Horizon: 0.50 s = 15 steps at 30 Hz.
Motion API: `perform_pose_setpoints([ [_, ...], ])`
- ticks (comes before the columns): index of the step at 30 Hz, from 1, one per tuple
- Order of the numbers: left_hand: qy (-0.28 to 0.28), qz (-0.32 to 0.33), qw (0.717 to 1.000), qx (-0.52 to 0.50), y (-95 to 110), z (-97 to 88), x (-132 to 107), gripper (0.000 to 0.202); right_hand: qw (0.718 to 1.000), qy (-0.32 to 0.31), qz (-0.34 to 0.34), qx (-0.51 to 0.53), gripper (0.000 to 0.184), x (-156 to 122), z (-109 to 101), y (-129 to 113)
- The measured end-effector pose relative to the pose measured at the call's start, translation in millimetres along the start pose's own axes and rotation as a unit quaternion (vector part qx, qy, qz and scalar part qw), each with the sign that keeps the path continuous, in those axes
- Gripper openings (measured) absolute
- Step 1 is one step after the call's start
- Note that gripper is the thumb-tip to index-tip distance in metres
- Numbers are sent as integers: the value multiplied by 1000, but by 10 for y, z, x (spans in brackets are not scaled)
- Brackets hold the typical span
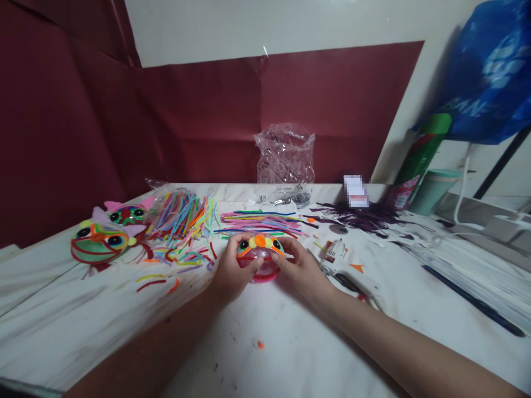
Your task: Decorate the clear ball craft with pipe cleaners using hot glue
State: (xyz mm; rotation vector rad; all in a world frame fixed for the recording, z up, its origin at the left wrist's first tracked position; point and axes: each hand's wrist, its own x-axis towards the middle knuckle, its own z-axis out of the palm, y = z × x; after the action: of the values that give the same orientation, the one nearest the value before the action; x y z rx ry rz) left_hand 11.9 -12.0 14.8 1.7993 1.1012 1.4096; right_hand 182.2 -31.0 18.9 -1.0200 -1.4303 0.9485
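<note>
Between my two hands is a round craft face (pixel 262 271) with a clear pinkish body, black eyes, an orange nose and fuzzy yellow, orange and red trim. My left hand (pixel 239 264) is closed on its left side, thumb across the front. On the opposite side my right hand (pixel 299 266) grips it the same way. The fingers behind it are partly hidden. Beyond my hands lies a row of pipe cleaners (pixel 261 222) in pink, blue and green.
Two finished-looking craft faces (pixel 99 243) sit at the left beside a pile of colourful pipe cleaners (pixel 182 215). A glue gun (pixel 352 282) lies right of my hands. Purple strands (pixel 365 216), a clear plastic bag (pixel 286 160) and a green cup (pixel 435 190) stand farther back.
</note>
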Motion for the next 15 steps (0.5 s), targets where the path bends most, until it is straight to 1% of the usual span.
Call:
perform_pose_setpoints([
  [5, -4, 21, 1000, 0, -4, -3, 10, 43, 999, -7, 16, 29, 48, 8, -14, 0],
  [10, -2, 20, 1000, -20, -29, -12, 27, 43, 986, 11, 73, 150, 43, 66, -36, 90],
  [12, -3, 21, 1000, -21, -38, -18, 33, 43, 984, 11, 74, 159, 44, 82, -39, 125],
  [15, -15, 8, 999, -29, -48, -24, 38, 42, 987, 7, 58, 147, 46, 82, -36, 151],
])
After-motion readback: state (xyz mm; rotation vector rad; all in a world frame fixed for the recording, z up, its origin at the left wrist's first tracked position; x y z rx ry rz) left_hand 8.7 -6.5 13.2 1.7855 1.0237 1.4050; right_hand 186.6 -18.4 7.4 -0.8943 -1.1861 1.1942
